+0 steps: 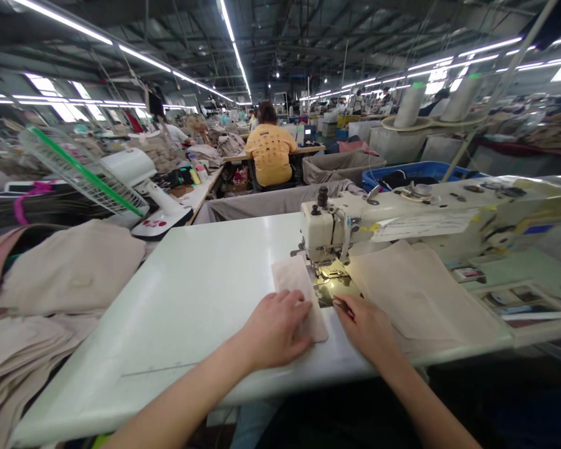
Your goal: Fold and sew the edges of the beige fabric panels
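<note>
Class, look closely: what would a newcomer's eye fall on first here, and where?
Probably the cream metal sewing machine on the right, its shiny metal plate lit yellow beside a narrow, pale beige fabric piece. Next might come the tilted white fan with its vivid green strip, beyond the glossy white tabletop's far left corner, and the person in a yellow-orange shirt, back turned, seated ahead near the centre.

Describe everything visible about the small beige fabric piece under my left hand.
The small beige fabric piece is a narrow, matte panel with a rounded near right corner. It lies flat on the pale sewing table, at the shiny needle plate's left edge. Your left hand rests on it, hiding part.
</note>
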A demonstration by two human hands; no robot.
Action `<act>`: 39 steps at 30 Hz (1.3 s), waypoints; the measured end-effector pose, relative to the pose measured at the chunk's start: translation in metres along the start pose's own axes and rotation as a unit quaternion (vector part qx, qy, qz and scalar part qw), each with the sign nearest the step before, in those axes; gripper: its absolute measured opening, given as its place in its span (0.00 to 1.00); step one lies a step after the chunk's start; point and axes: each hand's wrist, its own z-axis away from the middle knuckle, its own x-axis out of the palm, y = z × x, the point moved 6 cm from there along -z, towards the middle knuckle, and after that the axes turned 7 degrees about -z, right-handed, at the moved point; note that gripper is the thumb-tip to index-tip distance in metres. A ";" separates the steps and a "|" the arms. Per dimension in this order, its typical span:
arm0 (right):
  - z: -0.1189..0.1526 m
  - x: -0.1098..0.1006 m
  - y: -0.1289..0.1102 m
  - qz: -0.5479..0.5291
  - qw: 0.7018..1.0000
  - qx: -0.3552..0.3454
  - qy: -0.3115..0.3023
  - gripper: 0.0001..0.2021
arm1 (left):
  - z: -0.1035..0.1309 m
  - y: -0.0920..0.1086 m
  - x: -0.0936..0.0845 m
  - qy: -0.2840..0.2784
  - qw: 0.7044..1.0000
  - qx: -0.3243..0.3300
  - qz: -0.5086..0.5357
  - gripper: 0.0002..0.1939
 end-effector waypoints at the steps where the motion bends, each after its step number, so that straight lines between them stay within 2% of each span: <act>1: 0.000 0.000 -0.001 -0.006 1.000 -0.007 -0.002 0.11 | 0.002 0.007 0.001 -0.034 0.999 -0.006 -0.006 0.20; 3: 0.002 0.000 -0.004 -0.027 0.999 -0.024 -0.006 0.11 | -0.001 0.014 0.006 -0.077 0.997 -0.021 -0.023 0.14; 6: 0.006 -0.006 -0.010 -0.059 0.997 -0.047 -0.003 0.13 | -0.021 -0.002 0.014 -0.075 0.993 -0.056 -0.067 0.12; 8: 0.008 -0.017 -0.009 -0.075 0.996 -0.043 0.009 0.13 | -0.040 -0.024 0.017 -0.025 0.989 -0.097 -0.106 0.16; 10: 0.010 -0.037 0.001 -0.080 0.996 -0.007 0.040 0.13 | -0.054 -0.045 0.019 0.041 0.982 -0.144 -0.114 0.20; 13: 0.016 -0.077 0.025 -0.058 0.991 0.072 0.093 0.11 | -0.064 -0.058 0.030 0.099 0.984 -0.122 -0.084 0.24; 14: 0.019 -0.088 0.031 -0.044 0.992 0.086 0.085 0.11 | -0.064 -0.059 0.034 0.112 0.986 -0.100 -0.071 0.24; 16: 0.024 -0.099 0.036 -0.017 0.996 0.080 0.016 0.09 | -0.062 -0.059 0.040 0.128 0.988 -0.068 -0.055 0.24; 19: 0.033 -0.102 0.038 0.035 0.996 0.054 -0.068 0.10 | -0.059 -0.060 0.045 0.126 0.988 -0.062 -0.057 0.23; 24: 0.037 -0.092 0.046 0.067 0.992 0.055 -0.095 0.10 | -0.061 -0.062 0.043 0.120 0.989 -0.062 -0.058 0.23; 27: 0.032 -0.096 0.061 0.009 0.992 0.115 -0.050 0.10 | -0.060 -0.060 0.036 0.119 0.989 -0.059 -0.060 0.22; 30: 0.029 -0.114 0.069 -0.022 0.981 0.186 0.059 0.13 | -0.053 -0.047 0.025 0.128 0.987 -0.051 -0.081 0.18; 32: 0.025 -0.121 0.052 -0.026 0.983 0.157 0.091 0.11 | -0.047 -0.028 0.016 0.156 0.985 -0.011 -0.074 0.16; 35: 0.019 -0.103 0.000 -0.073 0.996 0.025 -0.041 0.09 | -0.039 0.009 0.002 0.226 0.970 0.092 -0.009 0.25; 37: 0.019 -0.087 -0.031 -0.098 0.990 -0.017 -0.097 0.11 | -0.037 0.025 0.001 0.220 0.964 0.146 0.040 0.31; 39: 0.019 -0.072 -0.050 -0.124 0.984 -0.036 -0.126 0.12 | -0.037 0.031 0.004 0.168 0.965 0.180 0.089 0.33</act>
